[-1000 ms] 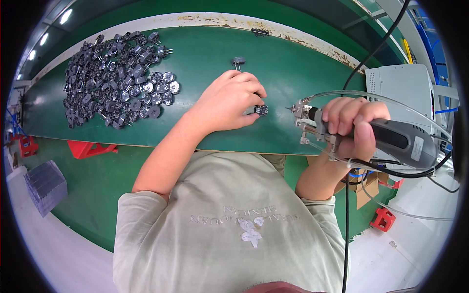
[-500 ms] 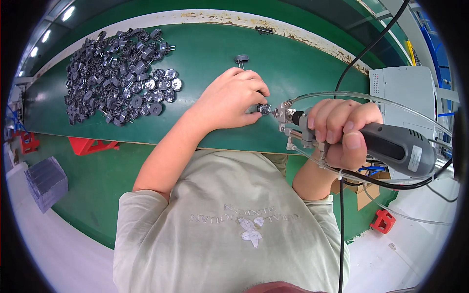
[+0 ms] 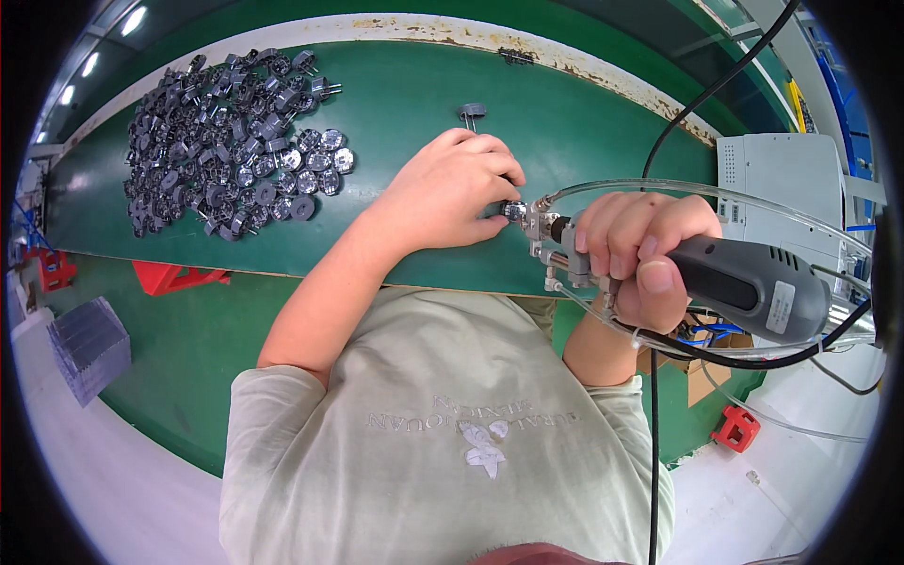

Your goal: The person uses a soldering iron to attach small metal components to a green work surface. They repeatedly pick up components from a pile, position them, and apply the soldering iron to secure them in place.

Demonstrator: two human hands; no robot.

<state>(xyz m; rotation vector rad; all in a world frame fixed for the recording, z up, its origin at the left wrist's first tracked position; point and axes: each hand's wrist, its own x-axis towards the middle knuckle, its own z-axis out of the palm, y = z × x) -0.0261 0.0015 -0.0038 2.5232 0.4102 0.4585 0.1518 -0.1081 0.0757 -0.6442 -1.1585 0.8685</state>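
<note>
My left hand (image 3: 452, 193) rests on the green table (image 3: 395, 104) and pinches a small round metal part (image 3: 513, 211) at its fingertips. My right hand (image 3: 636, 254) grips a grey handheld power tool (image 3: 753, 287) with clear tubes and a black cable. The tool's metal tip (image 3: 539, 221) touches the small part. A large heap of similar dark round parts (image 3: 226, 141) lies at the table's left. One single part (image 3: 471, 113) stands alone just beyond my left hand.
A grey box-shaped machine (image 3: 782, 179) stands at the right. A red stand (image 3: 174, 276) sits under the table's near edge, a clear plastic crate (image 3: 89, 344) on the floor at left, a red object (image 3: 736, 428) at lower right.
My right hand has brought the tool leftward until its tip meets the part held in my left hand. My left hand stayed almost in place.
</note>
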